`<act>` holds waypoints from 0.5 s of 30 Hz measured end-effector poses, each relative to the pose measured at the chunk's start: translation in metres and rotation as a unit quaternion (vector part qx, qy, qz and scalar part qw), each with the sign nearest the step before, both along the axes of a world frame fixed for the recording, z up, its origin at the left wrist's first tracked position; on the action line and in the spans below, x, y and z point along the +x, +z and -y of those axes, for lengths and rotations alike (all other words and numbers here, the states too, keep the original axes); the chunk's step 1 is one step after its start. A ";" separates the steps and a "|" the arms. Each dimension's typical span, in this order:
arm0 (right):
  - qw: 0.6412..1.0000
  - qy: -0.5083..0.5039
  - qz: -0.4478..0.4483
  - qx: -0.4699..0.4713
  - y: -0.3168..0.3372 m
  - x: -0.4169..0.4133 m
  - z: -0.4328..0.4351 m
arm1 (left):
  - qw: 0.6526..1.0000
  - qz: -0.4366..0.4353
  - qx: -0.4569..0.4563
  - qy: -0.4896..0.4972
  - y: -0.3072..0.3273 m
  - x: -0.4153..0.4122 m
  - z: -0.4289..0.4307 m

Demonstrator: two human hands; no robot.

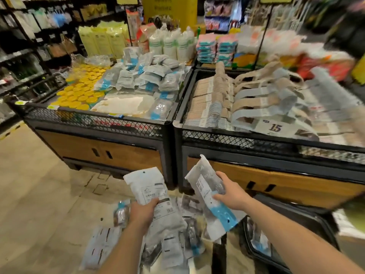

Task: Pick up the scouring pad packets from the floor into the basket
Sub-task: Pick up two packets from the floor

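The person is leaning over a scatter of scouring pad packets [169, 242] lying on the floor [39, 194]. The left hand [142, 212] is gripping a white packet [146, 186] by its lower end, holding it upright. The right hand [230, 194] is clutching a blue-ended packet [207, 192] around its middle, tilted above the pile. The black basket [292, 209] is sitting just to the right, with something pale and blue showing inside. Behind, a mesh-sided display bin [98, 119] is holding more packets.

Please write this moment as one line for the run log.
left hand: holds white packet | right hand: holds blue-edged packet | floor pile: more packets lying | basket: on floor at right
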State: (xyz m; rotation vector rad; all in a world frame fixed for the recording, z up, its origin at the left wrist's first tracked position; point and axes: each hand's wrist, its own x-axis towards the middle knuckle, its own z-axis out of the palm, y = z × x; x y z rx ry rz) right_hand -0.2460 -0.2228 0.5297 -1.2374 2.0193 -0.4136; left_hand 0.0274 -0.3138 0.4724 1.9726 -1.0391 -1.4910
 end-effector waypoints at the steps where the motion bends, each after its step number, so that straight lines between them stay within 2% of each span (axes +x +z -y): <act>1: 1.000 -0.017 0.003 0.003 0.001 -0.012 -0.011 | 1.000 -0.004 -0.002 -0.015 0.004 -0.015 -0.001; 8: 0.994 -0.112 0.005 -0.012 0.003 -0.101 -0.091 | 0.989 0.010 -0.016 -0.149 0.010 -0.124 -0.020; 15: 0.985 -0.174 0.023 -0.001 -0.014 -0.207 -0.185 | 0.977 0.042 -0.019 -0.209 -0.003 -0.243 -0.074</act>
